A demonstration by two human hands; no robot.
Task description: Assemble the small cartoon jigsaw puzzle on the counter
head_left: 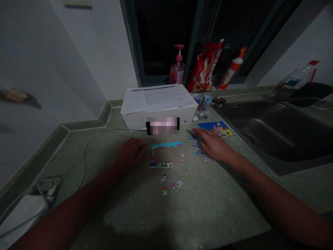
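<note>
Dim green worktop [208, 211], and the left hand [130, 153] sits relaxed, empty, beside the part-built puzzle [152, 155]; right hand [214, 145] at the loose pieces [197, 150], grip too dark to tell! Light, stiff card, I'd judge: pinch edges.

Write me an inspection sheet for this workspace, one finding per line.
Surface: speckled green countertop, dimly lit.
Job's things: partial jigsaw, its top, left and bottom edges partly built; scattered pieces nearer the person; piece pile to the right.
Clutter: white box under printed sheets; phone at its front; cans; picture card.
Hands: left hand beside the jigsaw's upper left corner; right hand at the pile, grip unclear.
Cables: pale cable from phone, curving left across the countertop.
Surroundings: sink right; pump bottle, red bag and orange bottle by the window.
</note>
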